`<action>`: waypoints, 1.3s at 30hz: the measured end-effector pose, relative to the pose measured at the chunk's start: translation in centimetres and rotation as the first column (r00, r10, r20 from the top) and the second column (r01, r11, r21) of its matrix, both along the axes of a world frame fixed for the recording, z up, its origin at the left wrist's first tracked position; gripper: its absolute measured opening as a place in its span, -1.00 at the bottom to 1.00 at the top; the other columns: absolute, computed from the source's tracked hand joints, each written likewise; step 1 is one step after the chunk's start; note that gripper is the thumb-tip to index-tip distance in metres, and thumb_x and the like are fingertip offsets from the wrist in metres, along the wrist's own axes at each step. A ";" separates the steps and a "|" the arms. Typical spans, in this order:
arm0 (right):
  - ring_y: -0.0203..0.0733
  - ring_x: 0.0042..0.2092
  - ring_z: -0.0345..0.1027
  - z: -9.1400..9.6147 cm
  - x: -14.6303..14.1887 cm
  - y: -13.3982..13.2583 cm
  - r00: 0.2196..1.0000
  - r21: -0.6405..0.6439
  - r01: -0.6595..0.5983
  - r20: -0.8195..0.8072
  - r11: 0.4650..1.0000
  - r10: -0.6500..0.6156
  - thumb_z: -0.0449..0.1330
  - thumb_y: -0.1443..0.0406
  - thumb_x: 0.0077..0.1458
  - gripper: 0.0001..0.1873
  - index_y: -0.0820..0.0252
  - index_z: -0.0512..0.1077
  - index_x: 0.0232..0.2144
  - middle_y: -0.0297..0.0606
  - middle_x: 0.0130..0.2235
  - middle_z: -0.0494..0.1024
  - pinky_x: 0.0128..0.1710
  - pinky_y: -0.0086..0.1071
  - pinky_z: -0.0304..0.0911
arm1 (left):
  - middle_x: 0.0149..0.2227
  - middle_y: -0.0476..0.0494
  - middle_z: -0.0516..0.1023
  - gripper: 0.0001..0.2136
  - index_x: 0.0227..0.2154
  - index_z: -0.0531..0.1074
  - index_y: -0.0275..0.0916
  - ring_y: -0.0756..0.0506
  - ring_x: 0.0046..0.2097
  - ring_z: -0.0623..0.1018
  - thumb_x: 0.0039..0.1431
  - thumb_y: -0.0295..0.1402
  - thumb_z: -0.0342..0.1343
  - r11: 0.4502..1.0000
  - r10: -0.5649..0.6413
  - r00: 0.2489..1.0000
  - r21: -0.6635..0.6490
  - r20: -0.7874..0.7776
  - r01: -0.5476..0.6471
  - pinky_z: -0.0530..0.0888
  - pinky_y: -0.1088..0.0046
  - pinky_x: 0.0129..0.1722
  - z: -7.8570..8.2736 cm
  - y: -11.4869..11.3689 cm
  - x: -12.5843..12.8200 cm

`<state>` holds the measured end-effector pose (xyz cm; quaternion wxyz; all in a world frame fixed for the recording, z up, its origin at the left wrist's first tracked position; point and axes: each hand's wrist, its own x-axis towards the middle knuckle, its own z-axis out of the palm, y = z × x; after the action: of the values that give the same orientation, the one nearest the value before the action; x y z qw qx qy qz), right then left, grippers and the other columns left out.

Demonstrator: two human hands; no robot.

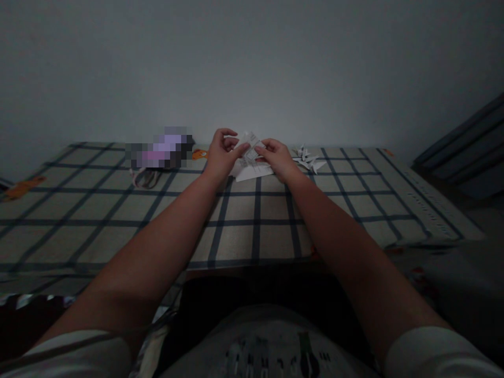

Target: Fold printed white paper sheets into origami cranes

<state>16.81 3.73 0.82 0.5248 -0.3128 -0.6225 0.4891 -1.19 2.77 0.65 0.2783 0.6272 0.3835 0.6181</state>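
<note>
A small folded piece of white printed paper is held up between both hands at the far side of a checked cloth. My left hand pinches its left edge with thumb and forefinger, the other fingers curled. My right hand pinches its right edge. Under the hands a flat white sheet of paper lies on the cloth. Just right of my right hand sit folded white paper figures with pointed tips.
A blurred purple and dark object lies at the far left of the cloth, with a pale looped cord beside it. A plain wall rises behind. Dark slatted furniture stands at the right.
</note>
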 end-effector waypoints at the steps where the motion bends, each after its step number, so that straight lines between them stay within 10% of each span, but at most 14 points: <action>1: -0.28 -0.26 0.46 -0.1 0.0 0.0 1.000 0.009 0.009 0.003 1.000 -0.009 0.37 0.14 0.02 -0.70 0.12 0.39 -0.29 -0.37 -0.31 0.54 -0.18 -0.36 0.47 | -0.35 0.02 0.48 -0.52 -0.08 0.30 -0.11 -0.02 -0.35 0.53 0.00 -0.15 0.37 1.000 -0.016 1.000 0.013 0.001 0.016 0.45 0.48 -0.34 -0.1 0.1 0.0; 7: -0.25 -0.23 0.51 -0.2 0.1 -0.1 1.000 0.029 -0.022 -0.021 0.999 0.022 0.37 0.09 0.02 -0.51 -0.01 0.33 -0.04 -0.36 -0.21 0.59 -0.18 -0.31 0.49 | -0.39 0.01 0.51 -0.57 -0.08 0.46 -0.16 -0.01 -0.36 0.52 -0.05 -0.27 0.39 0.998 -0.066 0.998 0.011 0.019 0.066 0.43 0.48 -0.33 -0.1 0.2 -0.1; 33: -0.36 -0.38 0.38 0.1 0.0 -0.4 1.000 -0.027 -0.014 -0.028 1.000 0.014 0.41 0.21 -0.09 -0.64 0.11 0.38 -0.27 -0.45 -0.35 0.50 -0.39 -0.48 0.31 | -0.29 -0.09 0.62 -0.73 -0.29 0.60 -0.27 -0.04 -0.29 0.54 -0.03 -0.22 0.35 0.967 -0.145 0.989 -0.208 0.030 0.148 0.54 0.41 -0.24 0.6 -1.4 0.4; 39: -0.35 -0.35 0.42 0.2 0.0 -0.6 0.997 -0.102 -0.050 0.054 0.993 0.056 0.40 0.10 0.01 -0.68 0.19 0.50 -0.31 -0.33 -0.34 0.58 -0.31 -0.47 0.38 | -0.35 -0.04 0.58 -0.74 -0.35 0.50 -0.23 -0.02 -0.31 0.55 -0.05 -0.21 0.37 0.968 -0.106 0.958 -0.191 0.268 0.160 0.56 0.42 -0.24 0.7 -0.7 0.3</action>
<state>16.82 3.12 1.02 0.4774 -0.3361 -0.6196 0.5246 -0.94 2.08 1.40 0.4315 0.5337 0.3645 0.6294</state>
